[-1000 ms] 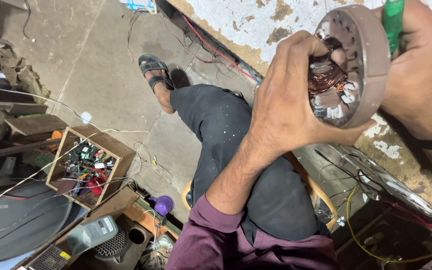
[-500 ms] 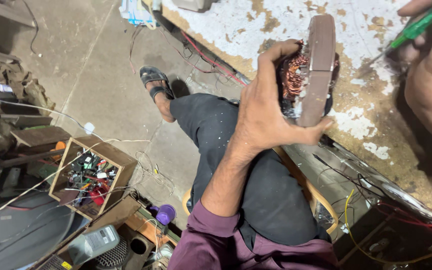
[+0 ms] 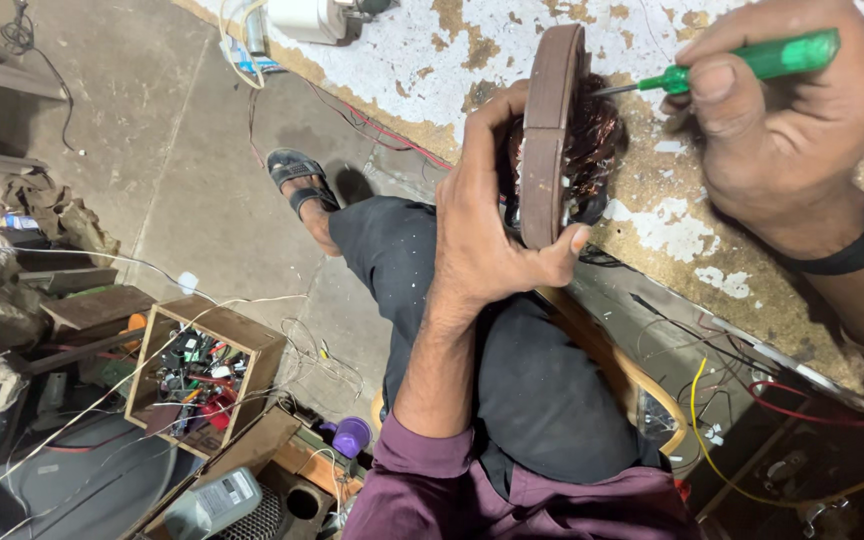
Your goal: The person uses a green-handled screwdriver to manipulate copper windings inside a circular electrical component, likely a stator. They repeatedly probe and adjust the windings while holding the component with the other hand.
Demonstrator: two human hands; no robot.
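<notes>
Turned fully edge-on since half a second ago, the stator (image 3: 552,140) now shows only its brown rim to the head camera, and the right hand (image 3: 792,150) has swung in from the frame's corner to bring the screwdriver (image 3: 742,65) tip against the copper windings (image 3: 592,135). Behind both, a wall (image 3: 432,60) of flaking white paint over brown plaster fills the upper frame, with a concrete floor (image 3: 182,170) to the left. The person sits with one dark-trousered leg (image 3: 422,280) stretched out, ending in a sandal (image 3: 297,180), seemingly to keep the work raised before the eyes. The left hand (image 3: 487,230) grips the stator, thumb hooked under the rim and fingers wrapped over its far face, apparently to steady it against the tool's push. The right hand's fingers are closed round the green screwdriver handle, thumb pressed along it; a black band circles that wrist. Lower left, an open wooden box (image 3: 202,375) holds a jumble of small parts, thin wires trailing over it. Beneath it lies a grey plastic bottle (image 3: 217,500) with a pale rectangular label on its side, its print too small to make out, beside a small purple cap (image 3: 352,435).
</notes>
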